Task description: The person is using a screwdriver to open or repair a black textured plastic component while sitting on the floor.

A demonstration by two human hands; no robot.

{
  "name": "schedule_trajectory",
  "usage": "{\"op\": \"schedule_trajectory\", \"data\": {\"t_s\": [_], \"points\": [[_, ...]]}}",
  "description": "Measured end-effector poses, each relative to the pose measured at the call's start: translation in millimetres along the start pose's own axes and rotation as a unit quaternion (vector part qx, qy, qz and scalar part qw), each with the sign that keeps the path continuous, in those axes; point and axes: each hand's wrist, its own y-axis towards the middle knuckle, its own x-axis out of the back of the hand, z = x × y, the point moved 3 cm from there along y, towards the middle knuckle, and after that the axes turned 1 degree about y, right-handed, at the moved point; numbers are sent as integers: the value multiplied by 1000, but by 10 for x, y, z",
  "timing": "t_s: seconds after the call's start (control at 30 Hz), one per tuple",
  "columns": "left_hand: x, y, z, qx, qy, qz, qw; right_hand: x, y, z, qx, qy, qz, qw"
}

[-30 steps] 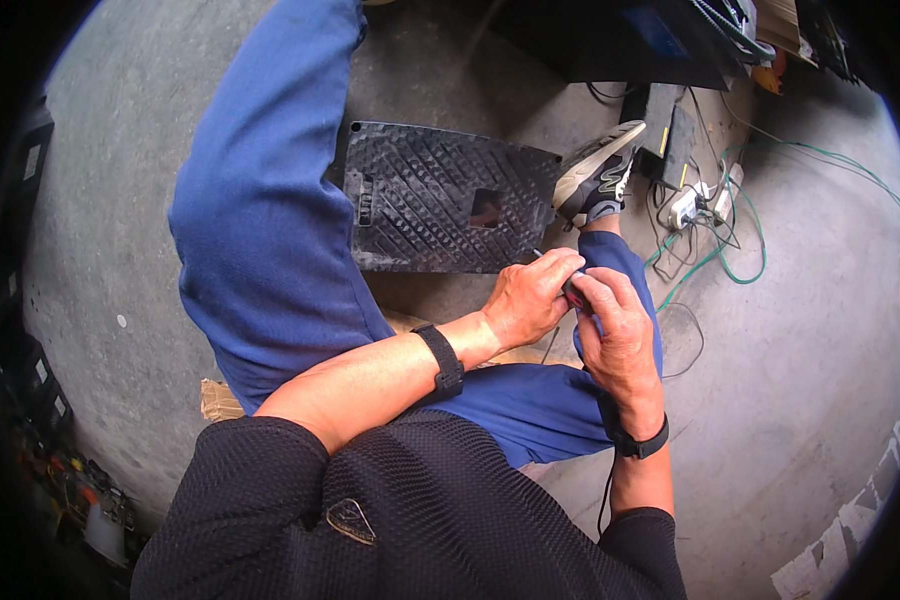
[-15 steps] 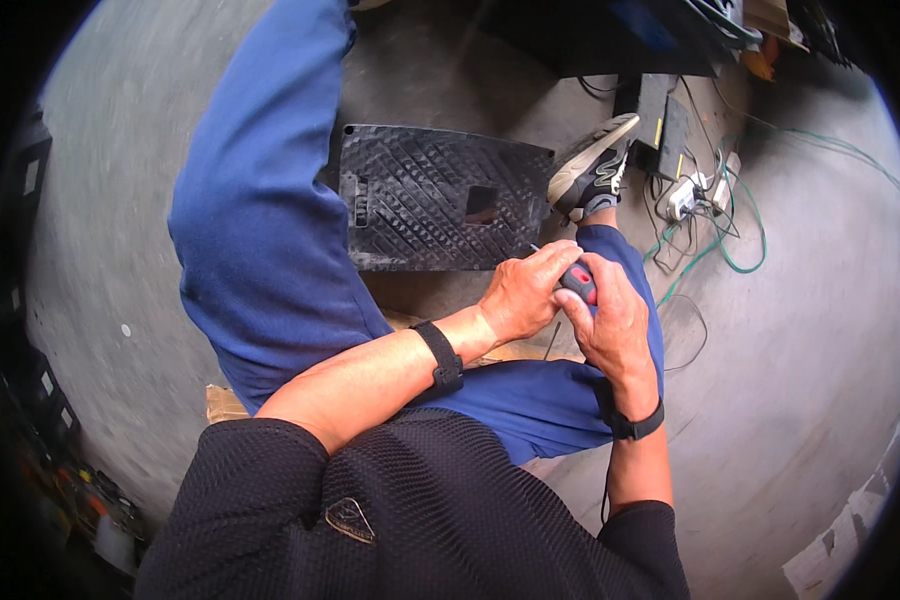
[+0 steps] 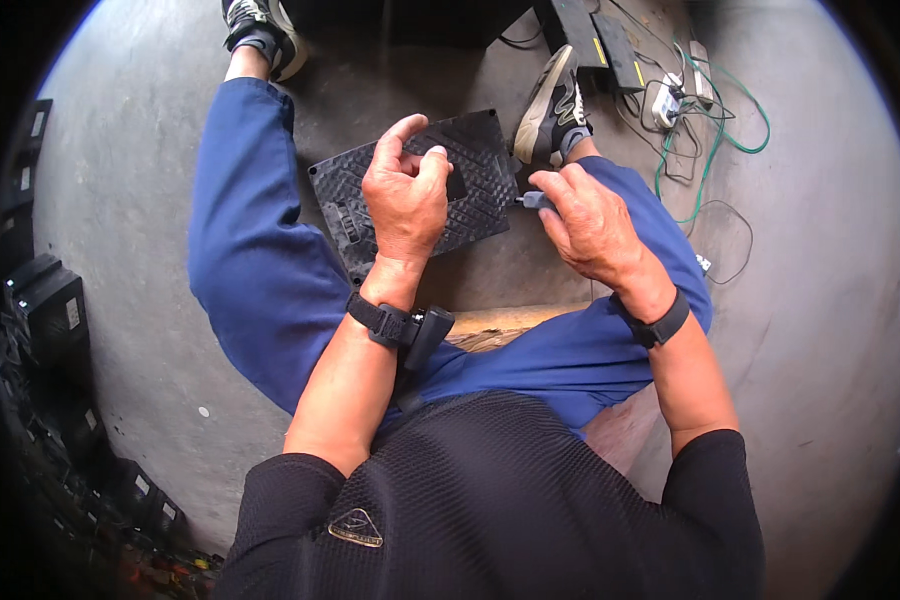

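My right hand (image 3: 595, 225) is closed around a screwdriver (image 3: 538, 201) with a grey handle. Its short metal shaft points left, close to the right edge of a black ribbed plastic panel (image 3: 480, 215). Over the panel's middle is my left hand (image 3: 407, 195), thumb and forefinger apart in a curved shape, with nothing visible between them. The other fingers of that hand curl inward. The panel lies between my legs, turned at an angle, with a rectangular dark opening partly covered by my left hand. Whether my left hand touches the panel I cannot tell.
At the upper right, a white power strip (image 3: 667, 100) sits among tangled black and green cables (image 3: 718, 150). Dark box-shaped units (image 3: 625, 55) stand near my right shoe (image 3: 550, 110). Several black cases (image 3: 50, 310) line the left side. A wooden piece (image 3: 515, 325) lies beneath me.
My left hand has left the screwdriver and moved left over the panel. The screwdriver stays in my right hand. The panel now sits rotated, its right side farther away; the view has shifted too.
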Motion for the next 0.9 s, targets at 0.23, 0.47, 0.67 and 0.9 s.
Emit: {"op": "schedule_trajectory", "data": {"t_s": [0.23,0.47,0.67,0.9], "points": [[75,-84,-180,-25,-15,7,1000,40,-32,62,-7,-38,-22,999],[96,10,19,-36,-12,-16,999,15,32,43,-40,-52,47,997],[115,50,49,-44,-20,-30,998,89,37,108,-71,36,66,995],[109,46,35,-49,0,-45,998,17,66,55,-9,11,39,999]]}}
